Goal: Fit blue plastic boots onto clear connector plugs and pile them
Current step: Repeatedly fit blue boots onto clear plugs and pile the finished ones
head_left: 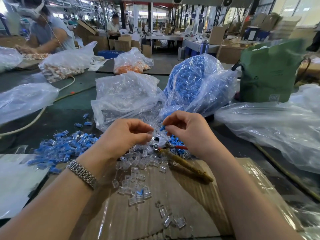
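Observation:
My right hand (187, 130) pinches a small blue boot (162, 128) between thumb and fingertips. My left hand (124, 135), with a metal watch at the wrist, pinches a clear connector plug (149, 134) just left of the boot; the two parts are a little apart. Loose clear plugs (138, 170) lie scattered on the cardboard sheet (190, 196) below my hands. A pile of fitted blue-and-clear pieces (64, 148) lies to the left. Loose blue boots (174, 139) lie under my right hand.
A bag of clear plugs (124, 96) and a bag of blue boots (194, 80) stand behind my hands. Pliers (183, 161) with worn handles lie on the cardboard. A green bag (268, 71) stands at right, large plastic bags on both sides. Other people work at the far left.

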A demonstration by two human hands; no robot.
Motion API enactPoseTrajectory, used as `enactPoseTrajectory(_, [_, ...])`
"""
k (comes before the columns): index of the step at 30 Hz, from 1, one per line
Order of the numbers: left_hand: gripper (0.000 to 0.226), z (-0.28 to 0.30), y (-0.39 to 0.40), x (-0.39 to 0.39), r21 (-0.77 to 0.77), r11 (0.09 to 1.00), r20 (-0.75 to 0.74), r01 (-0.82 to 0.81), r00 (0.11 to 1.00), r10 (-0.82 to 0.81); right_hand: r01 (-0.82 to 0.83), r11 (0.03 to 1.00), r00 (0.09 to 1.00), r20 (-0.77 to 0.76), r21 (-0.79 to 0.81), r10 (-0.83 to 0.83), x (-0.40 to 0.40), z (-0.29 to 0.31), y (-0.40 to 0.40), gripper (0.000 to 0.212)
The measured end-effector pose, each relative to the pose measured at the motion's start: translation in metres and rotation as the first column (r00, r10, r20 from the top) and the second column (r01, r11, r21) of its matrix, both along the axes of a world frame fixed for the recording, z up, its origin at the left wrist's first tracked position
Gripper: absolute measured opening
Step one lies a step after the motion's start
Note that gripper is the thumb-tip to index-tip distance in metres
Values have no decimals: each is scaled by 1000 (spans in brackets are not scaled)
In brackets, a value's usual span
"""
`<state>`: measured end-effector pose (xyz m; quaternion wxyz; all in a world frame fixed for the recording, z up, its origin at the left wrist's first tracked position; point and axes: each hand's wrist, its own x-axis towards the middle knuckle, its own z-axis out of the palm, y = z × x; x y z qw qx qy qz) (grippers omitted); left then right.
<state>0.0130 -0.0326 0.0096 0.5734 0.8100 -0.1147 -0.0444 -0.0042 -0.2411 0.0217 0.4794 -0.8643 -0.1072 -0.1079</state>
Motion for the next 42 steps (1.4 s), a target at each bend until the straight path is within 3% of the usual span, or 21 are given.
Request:
enactPoseTrajectory(6, [29, 0, 3, -6, -286, 956, -102, 67, 990, -100, -68, 997, 992, 109, -23, 70, -7, 6, 6, 14])
enactPoseTrajectory(9, [25, -5, 3, -7, -418, 907, -142, 55, 982, -126, -88, 995, 987, 132, -54, 94, -10, 6, 8, 12])
enactPoseTrajectory(14, [22, -9, -3, -9, -509, 859, -159, 53, 975, -154, -102, 992, 981, 156, -79, 113, -11, 7, 9, 12])
enactPoseTrajectory(20, [30, -12, 1, -11, -537, 837, -139, 104, 968, -210, -115, 983, 976, 170, -140, 139, -12, 6, 11, 12])
enactPoseTrajectory(31, [24, -11, 7, -14, -466, 878, -108, 108, 978, -178, -96, 957, 969, 194, -272, 152, -15, 9, 17, 9])
enactPoseTrajectory(33, [24, -11, 7, -14, -462, 881, -111, 101, 979, -170, -86, 950, 982, 138, -301, 133, -15, 11, 14, 12])
enactPoseTrajectory(35, [26, -11, 7, -13, -471, 878, -112, 87, 981, -158, -76, 912, 997, -32, -403, 69, -16, 13, 2, 38])
enactPoseTrajectory(38, [25, -14, 8, -12, -467, 883, -106, 54, 987, -117, -183, 729, 949, -312, -660, -44, -19, 15, -16, 74])
enactPoseTrajectory(40, [23, -15, 9, -11, -469, 882, -107, 38, 989, -99, -243, 627, 928, -366, -740, -73, -19, 11, -17, 74])
enactPoseTrajectory(42, [21, -16, 10, -9, -482, 876, -112, 33, 989, -99, -240, 619, 927, -366, -747, -82, -17, 7, -15, 66])
